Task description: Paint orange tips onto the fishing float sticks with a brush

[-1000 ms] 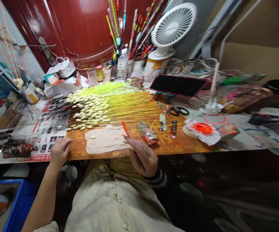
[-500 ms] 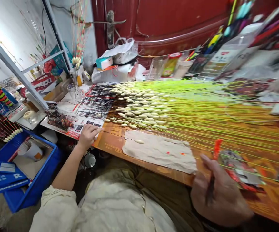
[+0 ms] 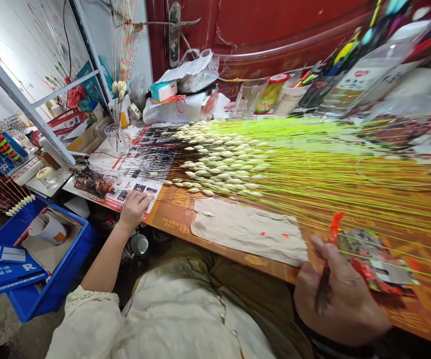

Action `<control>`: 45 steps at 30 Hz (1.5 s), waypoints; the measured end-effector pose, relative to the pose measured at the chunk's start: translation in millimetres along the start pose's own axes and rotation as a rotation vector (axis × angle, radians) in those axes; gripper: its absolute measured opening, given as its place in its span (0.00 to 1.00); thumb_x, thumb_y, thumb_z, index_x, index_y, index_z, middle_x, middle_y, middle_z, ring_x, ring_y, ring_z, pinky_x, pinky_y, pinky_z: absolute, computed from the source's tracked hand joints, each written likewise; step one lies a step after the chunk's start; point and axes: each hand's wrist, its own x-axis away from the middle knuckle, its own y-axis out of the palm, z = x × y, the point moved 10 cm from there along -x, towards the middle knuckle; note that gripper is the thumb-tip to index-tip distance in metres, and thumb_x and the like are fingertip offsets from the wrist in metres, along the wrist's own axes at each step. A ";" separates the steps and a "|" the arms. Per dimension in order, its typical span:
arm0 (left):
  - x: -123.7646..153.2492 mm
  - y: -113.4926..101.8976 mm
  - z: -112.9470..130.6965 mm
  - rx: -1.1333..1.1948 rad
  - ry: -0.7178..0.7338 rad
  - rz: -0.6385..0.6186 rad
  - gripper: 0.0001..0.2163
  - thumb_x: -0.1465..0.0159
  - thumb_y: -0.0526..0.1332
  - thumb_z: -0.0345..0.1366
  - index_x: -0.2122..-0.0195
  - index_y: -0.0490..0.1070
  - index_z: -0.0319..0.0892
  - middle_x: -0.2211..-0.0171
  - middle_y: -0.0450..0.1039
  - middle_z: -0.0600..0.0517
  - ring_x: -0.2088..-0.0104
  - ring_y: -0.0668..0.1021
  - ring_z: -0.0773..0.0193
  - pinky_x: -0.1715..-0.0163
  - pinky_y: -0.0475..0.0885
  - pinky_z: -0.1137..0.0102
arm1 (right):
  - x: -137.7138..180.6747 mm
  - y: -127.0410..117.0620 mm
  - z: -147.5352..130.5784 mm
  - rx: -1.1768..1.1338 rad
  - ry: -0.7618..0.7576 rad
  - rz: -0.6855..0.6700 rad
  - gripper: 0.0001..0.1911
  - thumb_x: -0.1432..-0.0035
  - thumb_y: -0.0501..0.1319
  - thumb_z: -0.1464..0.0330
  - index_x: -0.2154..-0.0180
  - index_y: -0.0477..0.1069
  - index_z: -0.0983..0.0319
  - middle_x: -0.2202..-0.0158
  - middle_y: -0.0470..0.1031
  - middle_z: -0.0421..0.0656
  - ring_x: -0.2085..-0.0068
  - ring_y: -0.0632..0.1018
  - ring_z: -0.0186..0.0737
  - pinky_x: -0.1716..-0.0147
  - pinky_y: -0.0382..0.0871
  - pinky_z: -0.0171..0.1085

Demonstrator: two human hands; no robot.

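Observation:
My left hand [image 3: 135, 207] is at the table's front edge, over the printed paper, its fingers pinched on the thin dark stem of a fishing float. That float's pale body [image 3: 205, 214] lies over the left end of a beige cloth [image 3: 250, 232], which bears small orange-red paint marks. My right hand [image 3: 344, 294] is closed round a paintbrush [image 3: 335, 227] with an orange-red tip pointing up. Just beyond it lies a paint-smeared palette [image 3: 381, 264]. Many similar floats [image 3: 230, 159] with pale bodies and yellow-green tips lie in rows behind the cloth.
A glass [image 3: 117, 139] holding upright floats stands at the back left, near a metal frame [image 3: 24, 107]. Jars and a plastic bottle [image 3: 364, 75] line the back against a red door [image 3: 293, 30]. A blue bin [image 3: 66, 259] stands low on the left.
The pale float body has shifted slightly left over the cloth, with my left hand still on its stem. My right hand holds the paintbrush in nearly the same place. The view has tilted slightly.

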 end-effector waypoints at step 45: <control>-120.2 47.3 244.8 0.196 0.522 0.157 0.09 0.33 0.61 0.31 0.52 0.71 0.40 0.70 0.76 0.51 0.70 0.74 0.63 0.66 0.65 0.68 | -20.1 11.6 36.5 -0.397 0.355 -0.110 0.29 0.33 0.53 0.72 0.33 0.53 0.57 0.39 0.68 0.49 0.38 0.71 0.42 0.39 0.69 0.45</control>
